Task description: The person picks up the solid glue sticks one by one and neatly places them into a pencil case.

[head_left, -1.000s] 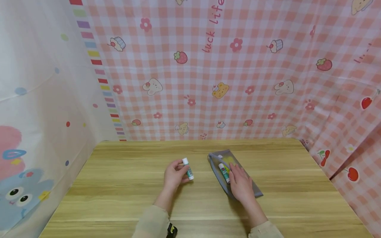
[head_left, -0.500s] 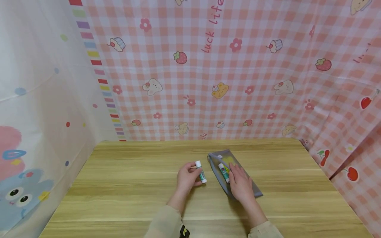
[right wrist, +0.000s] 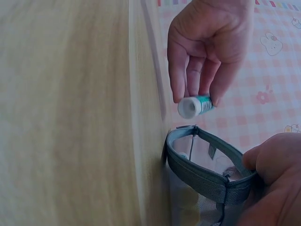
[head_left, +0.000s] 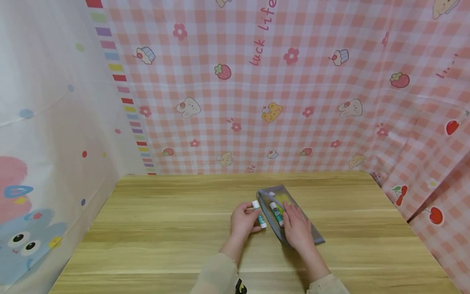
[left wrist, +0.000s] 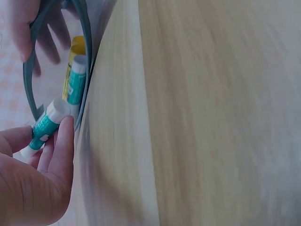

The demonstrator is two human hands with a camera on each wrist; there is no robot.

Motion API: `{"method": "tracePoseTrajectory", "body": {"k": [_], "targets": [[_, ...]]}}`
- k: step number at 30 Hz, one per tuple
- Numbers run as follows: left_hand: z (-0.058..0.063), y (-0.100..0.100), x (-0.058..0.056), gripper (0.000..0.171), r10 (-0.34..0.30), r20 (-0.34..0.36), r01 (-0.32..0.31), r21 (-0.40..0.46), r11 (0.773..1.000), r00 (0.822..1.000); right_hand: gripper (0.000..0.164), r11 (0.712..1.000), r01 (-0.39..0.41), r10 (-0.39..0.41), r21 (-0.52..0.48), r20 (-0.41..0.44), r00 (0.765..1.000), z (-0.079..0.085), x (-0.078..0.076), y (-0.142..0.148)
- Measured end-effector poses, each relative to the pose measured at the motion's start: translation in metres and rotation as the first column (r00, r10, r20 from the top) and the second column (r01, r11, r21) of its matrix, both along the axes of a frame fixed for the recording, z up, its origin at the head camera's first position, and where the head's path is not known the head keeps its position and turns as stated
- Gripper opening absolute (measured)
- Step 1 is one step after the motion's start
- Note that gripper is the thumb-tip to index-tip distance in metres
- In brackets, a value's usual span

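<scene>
Between thumb and fingers, my left hand (head_left: 243,220) pinches a white-capped green glue stick (head_left: 261,219), close to the left edge of a grey mesh zip pouch (head_left: 317,237). My right hand (head_left: 298,226) holds the pouch, its thumb at the gaping rim (right wrist: 202,178) in the right wrist view. Inside lies a second green glue stick (left wrist: 75,84), beside a yellow tube-shaped item (left wrist: 67,77). From the left wrist, the held stick overlaps the pouch mouth; from the right wrist, it hangs just beyond the rim. The right fingers show partly through the mesh.
The pouch lies on a wood-grain table (head_left: 154,228). A pink checked cloth (head_left: 235,94) hangs behind the table and down its right side, and a white printed cloth (head_left: 47,134) hangs on the left. A black strap (head_left: 240,287) shows at the left sleeve.
My left hand has carried the glue stick rightward, from over the table to the pouch's left edge. The right hand and the pouch have stayed in place.
</scene>
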State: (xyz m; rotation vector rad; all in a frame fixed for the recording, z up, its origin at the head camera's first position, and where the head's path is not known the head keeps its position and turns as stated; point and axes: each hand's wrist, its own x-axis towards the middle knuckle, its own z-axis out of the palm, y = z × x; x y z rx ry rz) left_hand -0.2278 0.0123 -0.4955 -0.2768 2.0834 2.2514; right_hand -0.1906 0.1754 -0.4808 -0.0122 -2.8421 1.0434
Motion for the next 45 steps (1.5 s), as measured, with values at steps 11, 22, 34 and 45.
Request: {"method": "tracePoseTrajectory", "body": {"k": [11, 22, 34, 45], "targets": [[0.001, 0.02, 0.002, 0.024, 0.032, 0.029, -0.032, -0.001, 0.999, 0.999, 0.044, 1.0, -0.005, 0.005, 0.008, 0.005, 1.0, 0.001, 0.0, 0.0], [-0.002, 0.031, 0.003, 0.022, 0.05, 0.027, -0.049, -0.022, 0.999, 0.998, 0.043, 1.0, -0.003, 0.003, 0.002, -0.001, 1.0, 0.0, 0.0, 0.0], [-0.001, 0.039, 0.002, 0.021, 0.059, 0.048, -0.055, -0.074, 0.996, 0.997, 0.043, 1.0, 0.0, 0.0, 0.002, 0.004, 1.0, 0.0, -0.001, 0.0], [-0.005, 0.041, 0.002, 0.026, 0.043, 0.069, -0.043, -0.009, 0.999, 0.997, 0.043, 1.0, -0.002, 0.002, 0.01, 0.008, 1.0, 0.002, -0.003, 0.001]]}}
